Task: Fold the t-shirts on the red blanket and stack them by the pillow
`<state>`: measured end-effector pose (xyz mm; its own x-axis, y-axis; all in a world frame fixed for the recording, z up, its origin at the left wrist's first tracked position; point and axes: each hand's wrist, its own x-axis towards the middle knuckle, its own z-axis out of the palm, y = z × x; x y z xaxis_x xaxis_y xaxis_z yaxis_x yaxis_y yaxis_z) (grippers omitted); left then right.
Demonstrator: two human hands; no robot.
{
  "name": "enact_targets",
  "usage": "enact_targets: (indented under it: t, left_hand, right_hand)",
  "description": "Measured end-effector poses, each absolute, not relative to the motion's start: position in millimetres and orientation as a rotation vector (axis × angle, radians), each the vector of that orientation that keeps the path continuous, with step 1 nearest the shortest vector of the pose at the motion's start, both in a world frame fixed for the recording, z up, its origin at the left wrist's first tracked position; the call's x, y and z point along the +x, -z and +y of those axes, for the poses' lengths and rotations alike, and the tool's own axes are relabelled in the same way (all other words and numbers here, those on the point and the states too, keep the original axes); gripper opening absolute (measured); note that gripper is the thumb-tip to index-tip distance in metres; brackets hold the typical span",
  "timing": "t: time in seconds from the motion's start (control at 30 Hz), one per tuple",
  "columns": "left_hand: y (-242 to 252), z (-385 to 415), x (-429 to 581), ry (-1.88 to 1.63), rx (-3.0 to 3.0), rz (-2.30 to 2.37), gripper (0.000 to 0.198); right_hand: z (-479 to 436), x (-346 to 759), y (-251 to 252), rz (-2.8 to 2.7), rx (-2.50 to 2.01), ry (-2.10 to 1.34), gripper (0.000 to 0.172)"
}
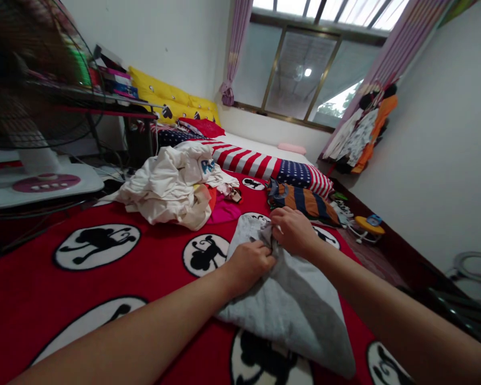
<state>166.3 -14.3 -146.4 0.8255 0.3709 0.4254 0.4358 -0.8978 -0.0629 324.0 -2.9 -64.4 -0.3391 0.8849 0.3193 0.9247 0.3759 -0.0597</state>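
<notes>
1. At your far left, the electric fan [44, 184] stands with its white base beside the edge of the red monkey-print blanket [156, 275].
2. Next comes a heap of cream-white cloth [164, 184] on the blanket, with a magenta cloth [226, 210] poking out at its right side.
3. Your left hand [250, 267] lies over the left side of the light gray garment [288, 307], fingers curled and grasping a gathered fold near its upper part.
4. The garment itself is on the blanket in front of you, crumpled where your fingers meet; its wider, smoother part spreads below them towards the lower right (a darker band of gray runs across it).
5. Your right hand [292, 230] is just beyond the left and close beside it, its fingers bent down and pinching the same bunched fabric; your fingertips are partly hidden in the folds.
6. Past your right hand lies an orange-and-navy striped garment [304, 202], apart from the gray one.
7. Farther right, a small yellow-topped stool [366, 224] stands near the wall.
</notes>
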Motion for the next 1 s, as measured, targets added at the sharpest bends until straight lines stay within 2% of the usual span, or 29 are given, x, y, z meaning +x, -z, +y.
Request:
enact_targets:
  t: [0.1,0.17,0.27,0.37,0.5,0.6,0.73,0.9,1.0]
  left_hand:
    - [144.0,-15.8,163.2,0.751,-2.837,-0.618,0.012]
    - [144.0,-16.6,160.8,0.880,-2.852,-0.611,0.015]
    - [144.7,-18.1,158.1,1.131,-2.932,-0.640,0.027]
    - [144.0,-17.9,157.2,1.567,-2.989,-0.787,0.045]
    - [140.3,-12.7,156.3,2.016,-2.971,-1.064,0.044]
    - [139.3,-6.7,154.9,2.155,-2.951,-1.188,0.040]
    - [143.4,0.5,154.9,2.208,-2.973,-1.295,0.040]
    - [142.3,3.4,157.2,2.335,-3.183,-1.448,0.062]
    - [135.2,2.3,156.7,2.372,-3.493,-1.422,0.058]
  right_hand:
    - [9.4,339.7,62.5,-1.702,-1.674,-0.423,0.013]
    - [17.7,348.9,62.1,-1.414,-1.672,-0.633,0.016]
    - [24.8,355.9,60.2,-1.225,-1.692,-0.713,0.013]
    - [28.3,356.8,56.3,-1.073,-1.684,-0.812,0.012]
    - [40.5,359.3,53.0,-0.978,-1.644,-0.829,0.009]
    - [54.6,365.2,54.7,-0.943,-1.572,-0.727,0.004]
    - [66.4,370.9,59.9,-0.920,-1.467,-0.645,0.012]
    - [63.3,363.8,57.0,-0.938,-1.389,-0.776,0.016]
    - [57.1,355.8,47.9,-1.021,-1.296,-0.884,0.026]
